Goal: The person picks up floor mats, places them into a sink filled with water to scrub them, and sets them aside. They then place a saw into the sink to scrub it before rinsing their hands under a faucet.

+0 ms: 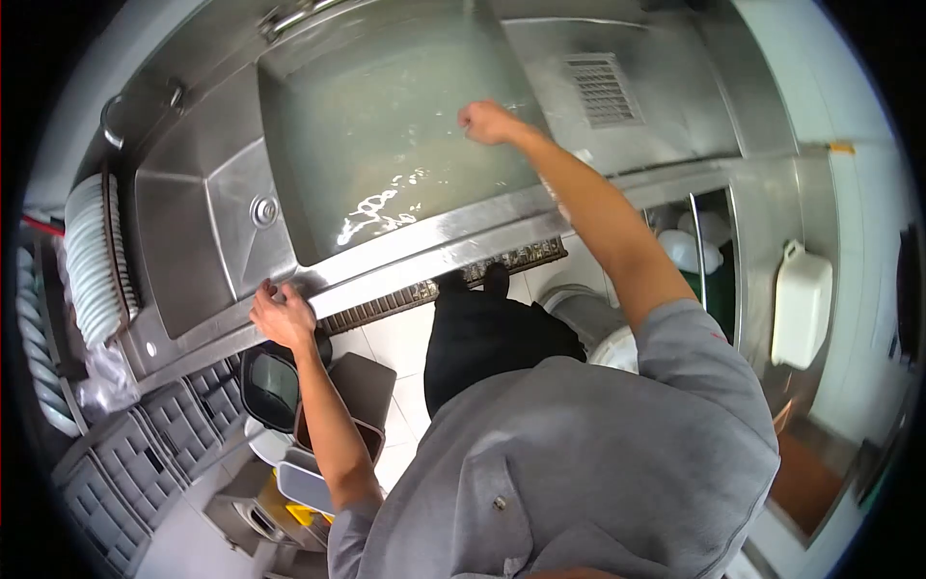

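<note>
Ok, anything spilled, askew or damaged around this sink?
Nothing stands out. The stainless steel sink basin holds its cloudy water inside; the left hand rests on its front rim, the right hand is a closed fist over the water.

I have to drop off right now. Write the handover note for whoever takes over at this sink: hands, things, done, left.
Left hand: rests on the sink's front rim, fingers bent; grip unclear.
Right hand: closed in a fist, arm stretched out over the water; nothing seen in it.
Things: stacked plates stand left of the sink.
Done: the basin is full, its surface rippled.
Left: no item shows in the water; the plates stand untouched.
</note>
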`<act>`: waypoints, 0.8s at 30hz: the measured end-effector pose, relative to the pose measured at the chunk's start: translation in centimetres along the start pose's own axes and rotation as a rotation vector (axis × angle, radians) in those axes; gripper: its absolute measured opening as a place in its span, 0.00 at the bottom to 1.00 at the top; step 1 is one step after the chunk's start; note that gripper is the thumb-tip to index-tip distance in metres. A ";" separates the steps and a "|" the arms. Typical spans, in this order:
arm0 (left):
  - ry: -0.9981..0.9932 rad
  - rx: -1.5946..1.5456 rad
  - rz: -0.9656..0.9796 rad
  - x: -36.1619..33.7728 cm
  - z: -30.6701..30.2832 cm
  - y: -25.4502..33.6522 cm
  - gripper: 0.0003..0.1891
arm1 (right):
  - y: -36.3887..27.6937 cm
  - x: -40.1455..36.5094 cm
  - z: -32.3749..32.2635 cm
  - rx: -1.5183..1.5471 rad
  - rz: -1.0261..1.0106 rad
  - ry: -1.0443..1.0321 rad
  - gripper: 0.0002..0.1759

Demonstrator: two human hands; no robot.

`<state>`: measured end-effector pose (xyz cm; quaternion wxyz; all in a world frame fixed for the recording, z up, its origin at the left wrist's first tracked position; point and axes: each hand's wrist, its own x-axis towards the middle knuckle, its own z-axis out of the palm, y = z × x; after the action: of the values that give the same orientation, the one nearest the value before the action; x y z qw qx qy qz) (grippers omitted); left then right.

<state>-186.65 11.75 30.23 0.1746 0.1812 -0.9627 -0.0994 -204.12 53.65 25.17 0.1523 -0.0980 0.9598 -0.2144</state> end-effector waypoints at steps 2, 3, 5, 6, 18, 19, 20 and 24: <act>-0.012 -0.013 -0.035 0.1 -0.2 0.2 0.16 | -0.8 4.2 4.8 -0.008 -0.076 -0.072 0.14; -0.041 -0.024 -0.066 0.2 -0.2 0.3 0.16 | -0.9 6.2 7.0 -0.054 0.010 -0.124 0.14; -0.074 -0.048 -0.115 0.5 -0.4 0.5 0.15 | -0.7 9.7 10.6 -0.211 0.133 -0.338 0.15; -0.070 -0.060 -0.103 0.5 -0.3 0.5 0.15 | -0.1 11.2 12.3 -0.328 0.165 -0.502 0.17; -0.252 -0.015 -0.125 2.3 -0.4 1.6 0.13 | 8.1 14.9 30.2 -0.357 0.190 -0.331 0.15; -0.231 -0.017 -0.110 2.3 -0.3 1.6 0.13 | 7.8 16.2 30.6 -0.347 0.171 -0.312 0.15; -0.203 -0.018 -0.099 2.3 -0.3 1.7 0.13 | 7.6 17.3 31.0 -0.336 0.156 -0.289 0.15; -0.197 -0.004 -0.138 2.3 -0.2 1.8 0.13 | 7.0 21.1 31.5 -0.325 0.098 -0.242 0.15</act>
<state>-189.17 12.44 31.56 0.0722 0.2359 -0.9603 -0.1304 -214.12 42.52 -10.39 0.2588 -0.0995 0.9601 -0.0356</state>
